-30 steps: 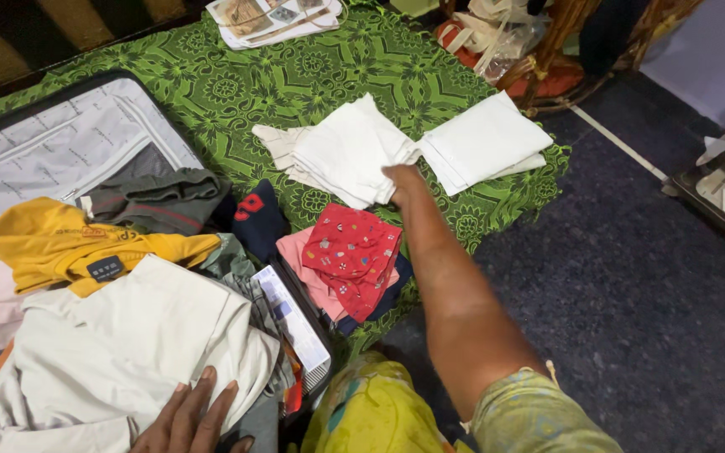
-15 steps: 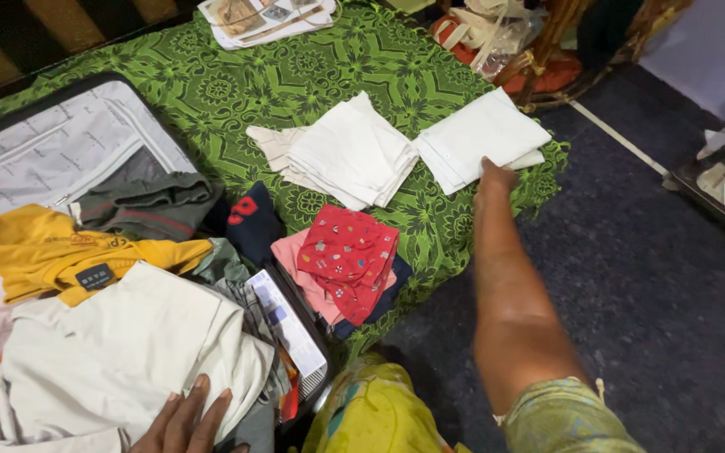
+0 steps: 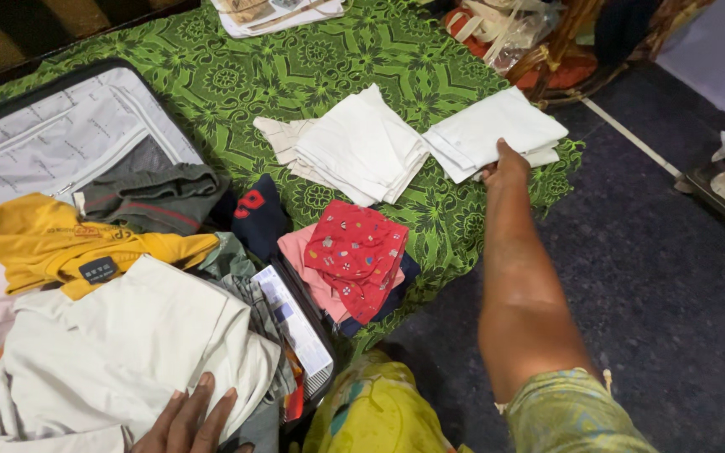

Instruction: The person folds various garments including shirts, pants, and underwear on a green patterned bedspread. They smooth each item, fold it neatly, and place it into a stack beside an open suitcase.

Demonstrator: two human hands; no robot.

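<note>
Soft matt cloth nearly everywhere, over a rough dark floor.

The folded white cloth (image 3: 497, 132) looks smooth, crisp cotton; the green patterned spread (image 3: 329, 63) is thin printed fabric with a faint sheen. The cream garment (image 3: 119, 352) looks heavier and matt, the yellow hoodie (image 3: 52, 243) fleecy. The suitcase lining (image 3: 52, 143) is slick synthetic, and the floor (image 3: 656, 310) is coarse and speckled.

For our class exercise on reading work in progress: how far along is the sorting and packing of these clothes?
Done: two white folded stacks and a red patterned pile lie sorted on the green cloth. In hand: the right hand touches the right-hand white folded cloth; the left hand rests on a cream garment. Left: yellow and grey clothes lie loose over the open suitcase.
</note>
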